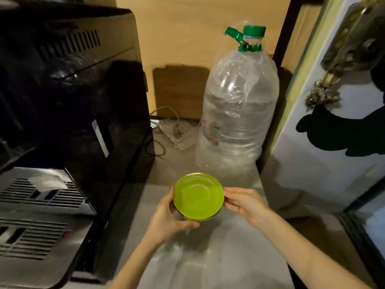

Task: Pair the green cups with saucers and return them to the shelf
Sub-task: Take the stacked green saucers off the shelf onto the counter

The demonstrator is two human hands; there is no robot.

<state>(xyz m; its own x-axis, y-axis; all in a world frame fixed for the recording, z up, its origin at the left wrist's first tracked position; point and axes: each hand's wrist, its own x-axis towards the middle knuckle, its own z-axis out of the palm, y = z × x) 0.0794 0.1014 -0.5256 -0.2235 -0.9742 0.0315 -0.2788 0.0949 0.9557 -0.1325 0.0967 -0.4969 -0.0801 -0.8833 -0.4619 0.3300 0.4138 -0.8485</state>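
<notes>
A bright green saucer point(199, 196) is held level above the grey counter, face up. A second green rim shows just under its lower edge, so it looks like a small stack. My left hand point(169, 217) grips the left side, thumb underneath and fingers along the rim. My right hand point(242, 202) pinches the right edge with its fingertips. No green cup is visible in the head view.
A black coffee machine point(68, 97) with a metal drip tray point(41, 197) fills the left. A big clear water bottle point(239, 109) with a green cap stands behind the saucer. A power strip point(177, 130) lies at the back. A white fridge door point(333, 122) stands right.
</notes>
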